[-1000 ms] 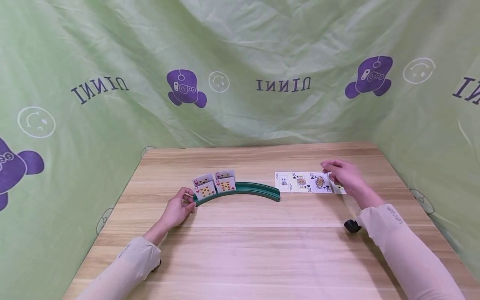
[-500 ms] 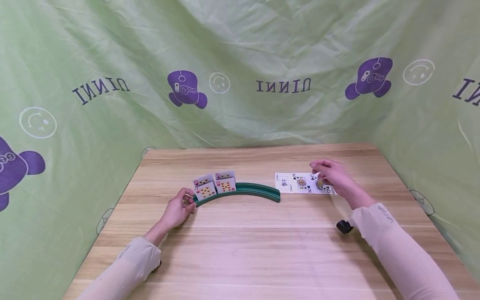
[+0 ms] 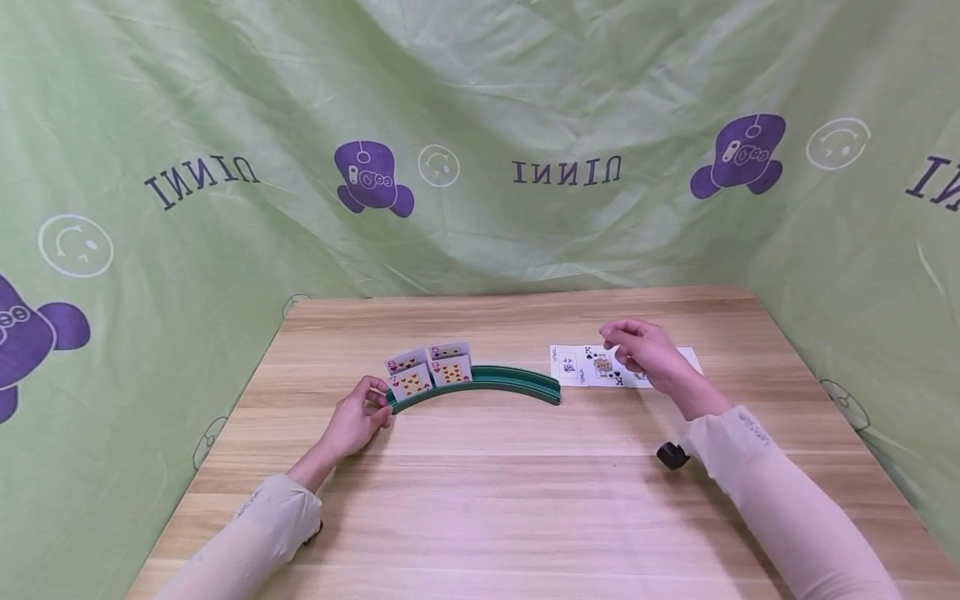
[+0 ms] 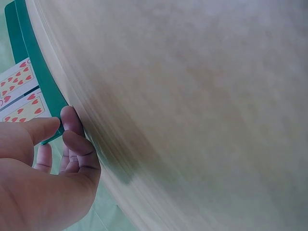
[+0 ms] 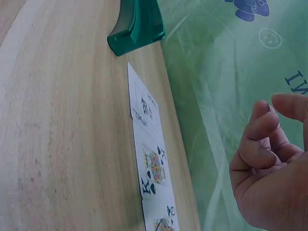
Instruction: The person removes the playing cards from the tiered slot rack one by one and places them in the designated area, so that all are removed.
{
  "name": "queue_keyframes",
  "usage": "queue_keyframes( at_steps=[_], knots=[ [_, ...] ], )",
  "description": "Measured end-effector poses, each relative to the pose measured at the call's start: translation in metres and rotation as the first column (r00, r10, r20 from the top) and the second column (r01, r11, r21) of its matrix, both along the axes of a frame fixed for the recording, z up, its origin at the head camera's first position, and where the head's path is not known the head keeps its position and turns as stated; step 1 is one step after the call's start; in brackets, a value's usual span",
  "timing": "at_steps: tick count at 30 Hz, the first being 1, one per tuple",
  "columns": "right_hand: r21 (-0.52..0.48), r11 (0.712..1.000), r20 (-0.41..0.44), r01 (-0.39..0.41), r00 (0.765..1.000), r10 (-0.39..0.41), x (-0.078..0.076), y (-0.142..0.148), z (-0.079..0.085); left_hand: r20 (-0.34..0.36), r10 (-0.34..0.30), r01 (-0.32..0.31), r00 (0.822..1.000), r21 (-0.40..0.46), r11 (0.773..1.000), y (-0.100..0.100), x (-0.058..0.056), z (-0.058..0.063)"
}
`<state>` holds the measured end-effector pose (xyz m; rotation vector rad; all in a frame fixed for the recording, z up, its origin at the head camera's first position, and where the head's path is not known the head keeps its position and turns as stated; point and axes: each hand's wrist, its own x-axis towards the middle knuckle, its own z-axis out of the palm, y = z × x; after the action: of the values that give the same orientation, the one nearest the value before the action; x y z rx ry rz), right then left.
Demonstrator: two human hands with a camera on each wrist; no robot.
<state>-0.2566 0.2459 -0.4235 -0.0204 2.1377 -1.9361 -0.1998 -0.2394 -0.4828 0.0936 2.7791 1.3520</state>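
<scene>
A curved green card holder (image 3: 517, 382) stands on the table, with my left hand (image 3: 355, 423) pinching its left end between thumb and fingers. In its front slot a seven of hearts (image 3: 412, 382) and a nine of hearts (image 3: 452, 371) stand upright. Behind them rise an eight (image 3: 406, 362) and a five (image 3: 448, 351). To the right, a joker (image 3: 567, 365), a king of spades (image 3: 602, 367) and a queen (image 5: 163, 222) lie face up in a row. My right hand (image 3: 648, 357) hovers over this row, fingers loosely curled and holding nothing, and hides part of the cards.
A further card (image 3: 690, 357) ends the row on the right, mostly hidden. The wooden table (image 3: 480, 500) reaches back to a green printed curtain (image 3: 480, 233), which also hangs at both sides. A black device (image 3: 672, 456) sits at my right wrist.
My right hand has moved left along the row of cards, from its right end to beside the king. My left hand and the card holder have stayed in place.
</scene>
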Motion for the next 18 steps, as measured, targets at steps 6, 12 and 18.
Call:
queue_keyframes(
  at_steps=[6, 12, 18],
  knots=[
    [-0.019, 1.0, 0.008, -0.023, 1.0, 0.023, 0.0, -0.01, 0.0, -0.001, 0.0, 0.0, 1.0, 0.004, 1.0, 0.0, 0.0, 0.0],
    [-0.015, 0.999, 0.015, -0.039, 0.999, 0.039, 0.002, -0.021, 0.001, -0.009, -0.003, 0.003, 1.0, -0.003, 1.0, 0.0, 0.001, 0.0],
    [-0.021, 0.998, 0.01, -0.058, 0.998, 0.058, 0.001, -0.031, 0.0, -0.003, -0.001, 0.001, 1.0, -0.002, 1.0, 0.0, 0.0, 0.0]
  ],
)
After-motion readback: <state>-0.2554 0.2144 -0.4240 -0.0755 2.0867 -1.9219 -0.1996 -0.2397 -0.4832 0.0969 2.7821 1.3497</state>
